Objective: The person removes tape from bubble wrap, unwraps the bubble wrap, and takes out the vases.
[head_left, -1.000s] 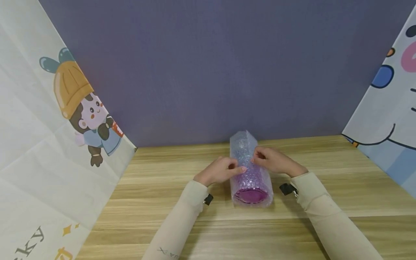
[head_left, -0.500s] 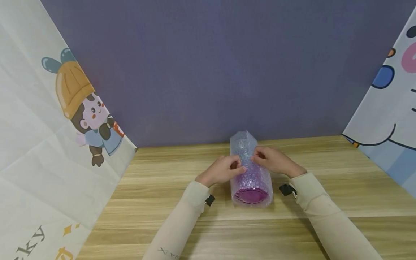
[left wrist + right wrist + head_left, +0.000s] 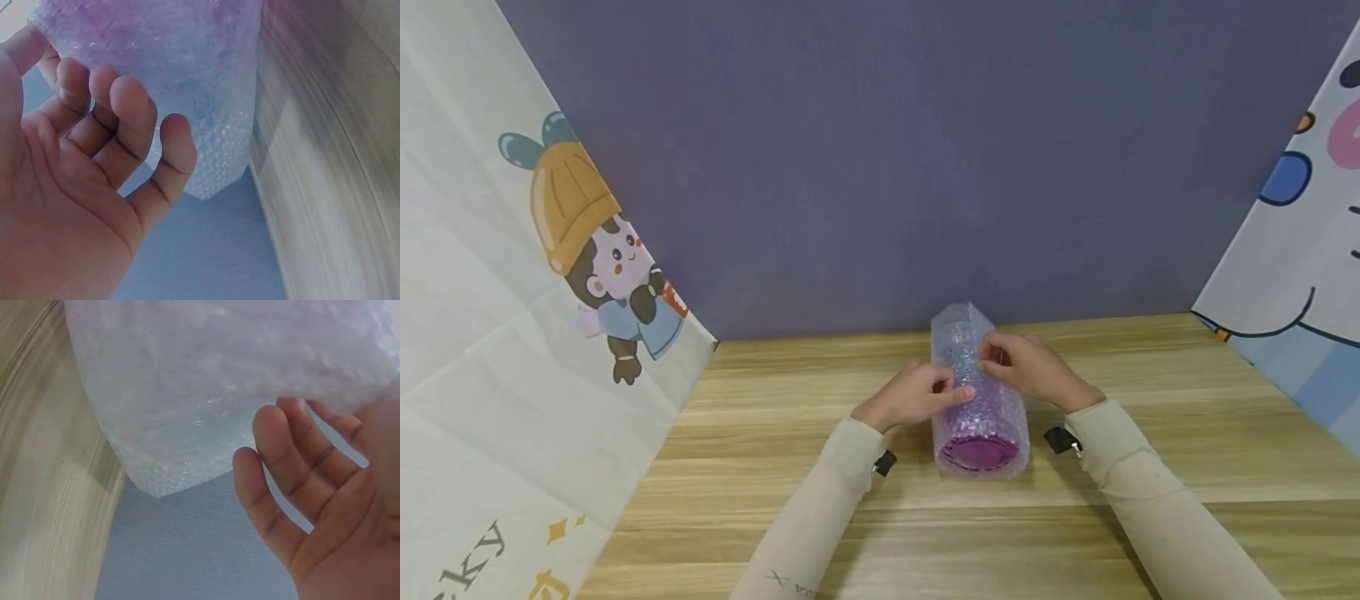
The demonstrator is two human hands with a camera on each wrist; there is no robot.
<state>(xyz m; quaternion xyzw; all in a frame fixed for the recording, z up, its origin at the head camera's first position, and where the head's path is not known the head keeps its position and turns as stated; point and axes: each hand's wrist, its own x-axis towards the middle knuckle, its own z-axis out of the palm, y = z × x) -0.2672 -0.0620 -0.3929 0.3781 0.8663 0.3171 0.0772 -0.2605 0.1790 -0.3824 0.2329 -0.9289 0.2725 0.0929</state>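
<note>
A cylinder-shaped thing rolled in clear bubble wrap (image 3: 988,417) lies on the wooden table, its round purple end (image 3: 981,454) facing me. What is inside cannot be made out. My left hand (image 3: 910,396) is at its left side, thumb on top of the wrap and fingers curled, pinching at the wrap's surface. From the right, my right hand (image 3: 1033,367) pinches the bubble wrap with thumb and index finger, slightly farther back. The other fingers of both hands are loosely bent beside the wrap in the wrist views, where the pinch points are partly hidden.
The wooden table (image 3: 760,467) meets a dark purple-grey wall (image 3: 880,167) just behind the wrapped cylinder. White printed sheets stand at the left (image 3: 482,275) and right (image 3: 1262,267). A small black wrist device (image 3: 1060,439) sits under the right cuff.
The wrapped cylinder stays in place. My left thumb has slid slightly to the right over the wrap, and my right hand has shifted a little to the left.
</note>
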